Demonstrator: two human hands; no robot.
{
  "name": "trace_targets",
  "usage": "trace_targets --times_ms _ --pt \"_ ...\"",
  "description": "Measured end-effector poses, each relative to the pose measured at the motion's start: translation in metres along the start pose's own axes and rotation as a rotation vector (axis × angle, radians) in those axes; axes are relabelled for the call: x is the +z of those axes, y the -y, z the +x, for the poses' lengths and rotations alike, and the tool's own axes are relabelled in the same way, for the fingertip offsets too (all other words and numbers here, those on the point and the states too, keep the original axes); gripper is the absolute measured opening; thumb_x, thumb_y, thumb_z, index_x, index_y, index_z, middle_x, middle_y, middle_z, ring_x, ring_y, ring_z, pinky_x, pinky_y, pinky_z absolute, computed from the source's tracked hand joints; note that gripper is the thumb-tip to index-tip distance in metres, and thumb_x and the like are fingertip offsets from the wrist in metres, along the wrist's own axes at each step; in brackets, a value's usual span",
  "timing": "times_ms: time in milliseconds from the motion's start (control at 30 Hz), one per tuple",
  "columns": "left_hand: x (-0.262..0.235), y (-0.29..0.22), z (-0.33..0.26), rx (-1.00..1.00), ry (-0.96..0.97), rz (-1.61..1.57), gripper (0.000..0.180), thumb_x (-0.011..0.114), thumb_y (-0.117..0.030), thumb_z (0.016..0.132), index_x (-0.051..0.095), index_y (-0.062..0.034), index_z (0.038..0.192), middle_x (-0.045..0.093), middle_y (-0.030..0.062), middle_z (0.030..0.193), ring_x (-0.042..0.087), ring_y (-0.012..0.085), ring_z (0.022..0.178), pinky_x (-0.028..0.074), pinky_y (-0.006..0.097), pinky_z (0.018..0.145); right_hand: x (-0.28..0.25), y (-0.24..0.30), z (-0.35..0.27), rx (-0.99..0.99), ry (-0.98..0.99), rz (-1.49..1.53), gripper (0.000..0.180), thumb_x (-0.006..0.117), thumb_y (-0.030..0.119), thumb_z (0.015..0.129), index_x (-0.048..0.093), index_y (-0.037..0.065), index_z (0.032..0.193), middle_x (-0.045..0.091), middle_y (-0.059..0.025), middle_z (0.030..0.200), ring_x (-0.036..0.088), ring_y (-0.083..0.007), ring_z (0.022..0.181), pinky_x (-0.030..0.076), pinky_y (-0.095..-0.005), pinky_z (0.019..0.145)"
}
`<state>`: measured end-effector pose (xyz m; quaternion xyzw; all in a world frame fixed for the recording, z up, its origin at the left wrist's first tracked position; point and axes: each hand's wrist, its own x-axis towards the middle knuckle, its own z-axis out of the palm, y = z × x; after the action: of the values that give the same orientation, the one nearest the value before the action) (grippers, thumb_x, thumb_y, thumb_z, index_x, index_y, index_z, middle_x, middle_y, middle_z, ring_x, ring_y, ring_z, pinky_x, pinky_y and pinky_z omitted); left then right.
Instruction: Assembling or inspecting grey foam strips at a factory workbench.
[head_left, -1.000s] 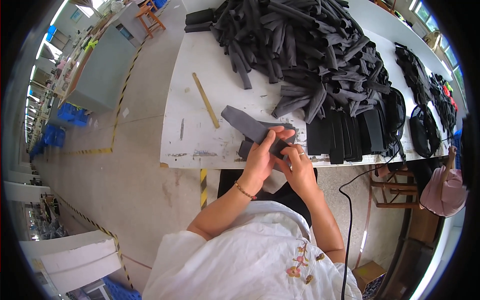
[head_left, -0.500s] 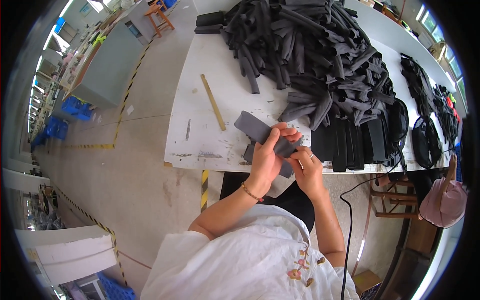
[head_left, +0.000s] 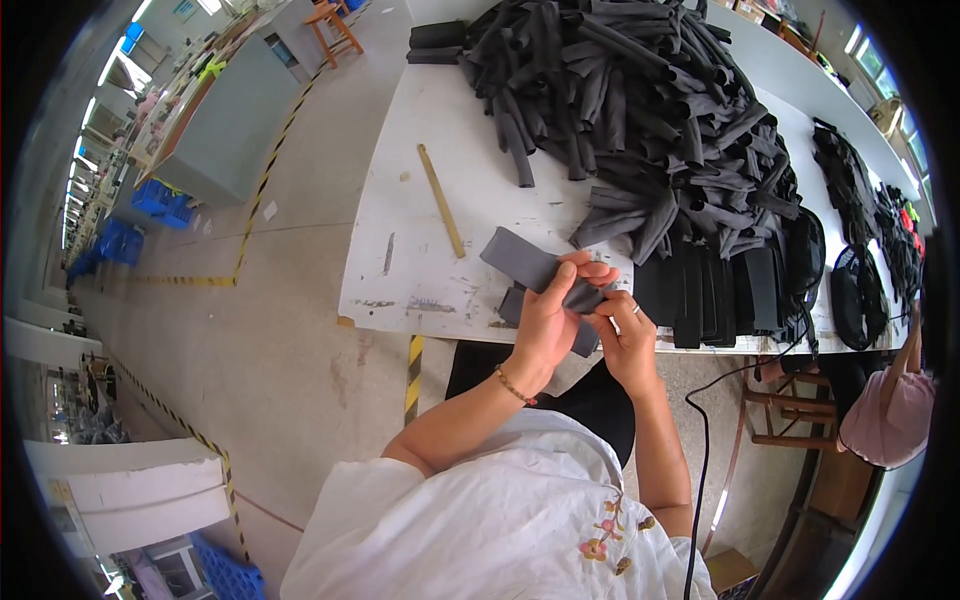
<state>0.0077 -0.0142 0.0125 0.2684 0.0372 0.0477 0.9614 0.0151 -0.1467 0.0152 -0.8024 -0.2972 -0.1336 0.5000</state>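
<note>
A dark grey fabric strip, folded flat like a sleeve, is held slantwise above the table's front edge. My left hand grips it around its middle, thumb on top and fingers behind. At the strip's lower right end, my right hand pinches the cloth between thumb and fingertips. Another grey fabric piece shows just below and behind my hands, partly hidden by them. Beyond lies a big heap of similar dark fabric tubes. Flat black pieces lie in a row right of my hands.
On the white table lies a thin yellowish strip. Black bags and other dark goods occupy its right side. A black cable hangs at my right. Another person in pink is at the far right, near a wooden stool.
The whole view has shifted slightly, with table and hands appearing a little further right. Both hands keep the fabric strip; my right fingers have shifted slightly at its end.
</note>
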Motion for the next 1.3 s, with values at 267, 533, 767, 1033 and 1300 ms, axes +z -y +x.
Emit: trace_targets --times_ms 267,533,767,1033,1300 --pt "-0.003 0.002 0.0 0.013 -0.016 -0.002 0.025 0.051 -0.019 0.101 0.058 0.0001 0.116 0.067 0.013 0.101 0.066 0.029 0.101 0.051 0.043 0.093 0.004 0.0 0.001 0.027 0.019 0.002 0.013 0.069 -0.003 0.08 0.057 0.001 0.086 0.061 -0.0154 0.09 0.06 -0.0307 0.067 0.048 -0.0356 0.058" --pt "-0.004 0.005 -0.001 0.016 -0.05 -0.03 0.027 0.048 -0.02 0.102 0.057 0.0001 0.117 0.067 0.0116 0.098 0.066 0.0287 0.099 0.051 0.042 0.091 0.009 -0.003 -0.001 0.02 0.023 0.018 0.013 0.068 -0.004 0.08 0.058 0.001 0.088 0.061 -0.016 0.09 0.061 -0.0329 0.07 0.048 -0.0364 0.059" --pt "0.0 -0.004 0.006 0.058 -0.029 0.046 0.042 0.047 -0.032 0.102 0.051 0.0014 0.126 0.065 0.0181 0.11 0.061 0.0323 0.112 0.045 0.044 0.101 0.025 0.016 -0.001 0.557 -0.103 0.656 0.014 0.07 0.008 0.087 0.059 -0.001 0.088 0.059 -0.0008 0.09 0.058 -0.0088 0.08 0.046 -0.0256 0.067" --pt "-0.014 -0.023 0.016 0.107 0.101 0.105 0.038 0.051 -0.029 0.101 0.055 0.0007 0.124 0.063 0.0193 0.122 0.052 0.0314 0.125 0.04 0.044 0.107 0.02 0.03 0.007 0.735 -0.244 0.886 0.008 0.067 0.007 0.09 0.061 0.004 0.094 0.059 0.0005 0.09 0.055 -0.0074 0.078 0.045 -0.0227 0.071" --pt "-0.065 -0.049 0.014 0.082 0.021 0.022 0.021 0.067 -0.014 0.091 0.064 -0.0024 0.108 0.068 0.0092 0.096 0.068 0.0274 0.09 0.056 0.039 0.084 0.01 0.033 0.009 -0.048 -0.3 0.003 0.016 0.074 -0.002 0.077 0.065 0.002 0.09 0.059 -0.008 0.081 0.057 -0.0216 0.07 0.045 -0.0299 0.061"
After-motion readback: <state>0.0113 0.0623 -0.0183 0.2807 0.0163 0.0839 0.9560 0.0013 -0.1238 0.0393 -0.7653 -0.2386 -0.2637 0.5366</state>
